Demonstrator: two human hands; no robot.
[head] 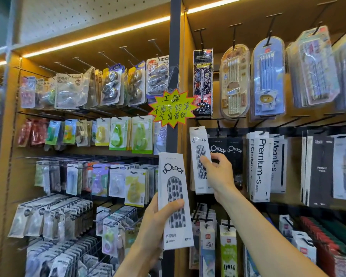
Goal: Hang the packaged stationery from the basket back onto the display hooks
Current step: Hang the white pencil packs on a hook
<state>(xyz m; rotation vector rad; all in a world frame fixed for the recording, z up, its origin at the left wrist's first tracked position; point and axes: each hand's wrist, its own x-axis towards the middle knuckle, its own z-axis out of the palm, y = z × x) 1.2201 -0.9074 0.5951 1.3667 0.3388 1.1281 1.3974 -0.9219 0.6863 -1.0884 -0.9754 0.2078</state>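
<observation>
My left hand grips a white "DotDot" pencil pack with a black-and-white spotted window, held upright in front of the dark shelf post. My right hand holds a second white "DotDot" pack by its middle. That pack's top hang hole sits at a black display hook on the right panel; whether it is threaded on I cannot tell. Black "DotDot" packs hang just right of it. The basket is not in view.
A dark vertical post splits two peg panels. Correction tapes fill the left hooks, pencil sets and "Premium-s" boxes the right. A yellow starburst sign is stuck on the post. Several long hooks jut outward.
</observation>
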